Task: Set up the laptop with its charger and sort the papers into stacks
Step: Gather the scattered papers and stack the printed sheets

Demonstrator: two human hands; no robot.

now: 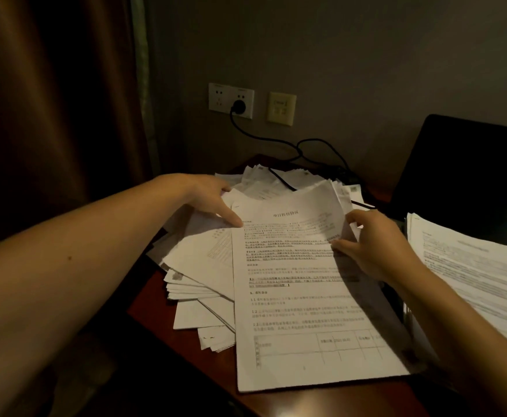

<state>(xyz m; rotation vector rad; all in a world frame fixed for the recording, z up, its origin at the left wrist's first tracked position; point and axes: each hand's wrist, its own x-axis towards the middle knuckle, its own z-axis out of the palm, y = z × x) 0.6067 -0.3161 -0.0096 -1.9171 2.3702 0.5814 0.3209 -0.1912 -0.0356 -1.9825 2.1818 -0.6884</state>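
A printed sheet (300, 296), topmost on the loose paper pile (198, 266) on the desk (186, 340), is pinched at its right edge by the right hand (375, 248). Its upper left corner is gripped by the left hand (210, 197), thumb on top. The charger cable (276, 139) is plugged into the wall socket (231, 100), left of the open laptop (471, 176).

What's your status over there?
Left hand, right hand grip top printed white paper sheet. Messy paper pile underneath. Black charger cable crosses pile's far end.

The top sheet (306, 296) is headed 项目转包协议, with clauses numbered 1.1, 1.2, 1.3
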